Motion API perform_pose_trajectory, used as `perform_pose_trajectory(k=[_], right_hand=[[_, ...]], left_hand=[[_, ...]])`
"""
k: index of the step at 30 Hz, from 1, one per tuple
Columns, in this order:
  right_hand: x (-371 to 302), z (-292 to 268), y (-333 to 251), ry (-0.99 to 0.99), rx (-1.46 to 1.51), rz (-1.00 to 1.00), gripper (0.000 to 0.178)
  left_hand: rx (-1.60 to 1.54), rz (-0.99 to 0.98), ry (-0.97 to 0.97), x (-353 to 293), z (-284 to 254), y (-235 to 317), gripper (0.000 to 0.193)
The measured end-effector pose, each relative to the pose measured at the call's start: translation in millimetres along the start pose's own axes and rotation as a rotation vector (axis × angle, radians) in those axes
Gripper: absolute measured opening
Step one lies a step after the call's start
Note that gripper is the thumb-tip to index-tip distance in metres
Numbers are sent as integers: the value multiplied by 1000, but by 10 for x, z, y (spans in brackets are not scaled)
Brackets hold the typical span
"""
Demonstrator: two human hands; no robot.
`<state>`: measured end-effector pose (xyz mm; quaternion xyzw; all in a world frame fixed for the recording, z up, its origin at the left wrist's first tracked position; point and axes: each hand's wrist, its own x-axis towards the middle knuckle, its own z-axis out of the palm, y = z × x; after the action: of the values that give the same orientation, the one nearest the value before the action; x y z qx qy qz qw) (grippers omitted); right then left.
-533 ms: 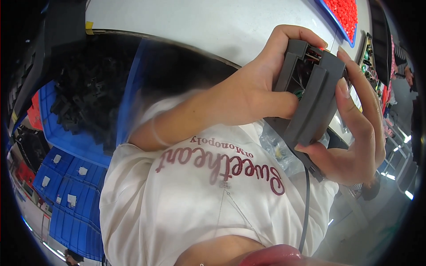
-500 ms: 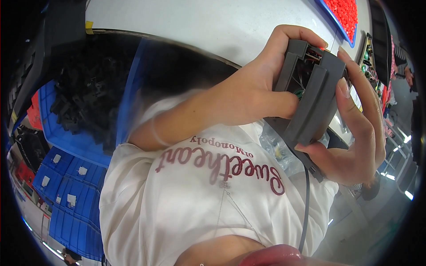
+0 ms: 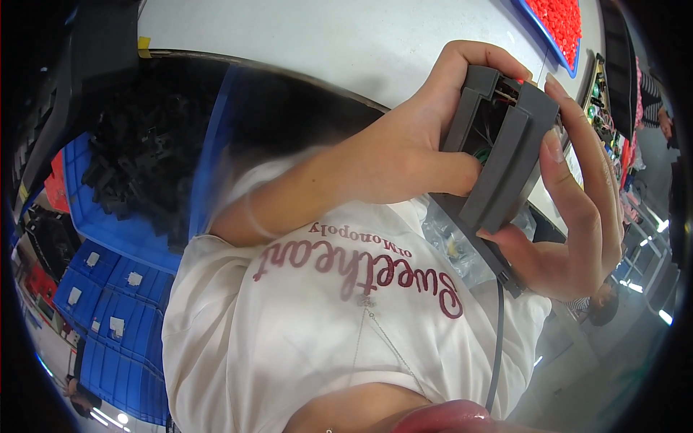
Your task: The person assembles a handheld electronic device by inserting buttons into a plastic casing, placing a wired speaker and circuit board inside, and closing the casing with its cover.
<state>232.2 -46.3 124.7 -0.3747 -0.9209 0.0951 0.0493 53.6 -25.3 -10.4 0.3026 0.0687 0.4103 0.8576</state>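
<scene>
In front of my chest, toward the right, I hold a dark grey plastic housing (image 3: 509, 169) tilted between both hands. Its open side shows thin wires (image 3: 481, 153) and part of a circuit board inside. My left hand (image 3: 422, 141) grips it from the left, index finger over the top end and thumb at the opening. Around the right side curl the fingers of my right hand (image 3: 581, 231), its thumb pressing near the lower end. A grey cable (image 3: 499, 325) hangs below the housing. The housing's far face is hidden.
A white table (image 3: 303, 43) lies ahead, with a blue tray of small red parts (image 3: 556, 25) at its far right. At my left stands a blue bin (image 3: 94, 209) of black plastic parts, near stacked blue crates (image 3: 123, 361). A clear plastic bag (image 3: 455, 249) lies behind the housing.
The housing has turned slightly and shifted a little to the left. My right hand's fingers have moved left with it; both hands keep their hold.
</scene>
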Motion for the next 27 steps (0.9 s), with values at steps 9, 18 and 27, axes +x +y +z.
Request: perform_pose_trajectory(k=[9,18,27], right_hand=[[109,-59,-140,-41,-64,45,77],[-31,-14,228,-12,-133,-151,67],[55,141,-133,104,-186,-39,75]], left_hand=[[-263,-9,-107,-36,-52,-62,78],[-77,-8,95,-78,182,41,62],[-14,133,118,-49,127,-60,50]])
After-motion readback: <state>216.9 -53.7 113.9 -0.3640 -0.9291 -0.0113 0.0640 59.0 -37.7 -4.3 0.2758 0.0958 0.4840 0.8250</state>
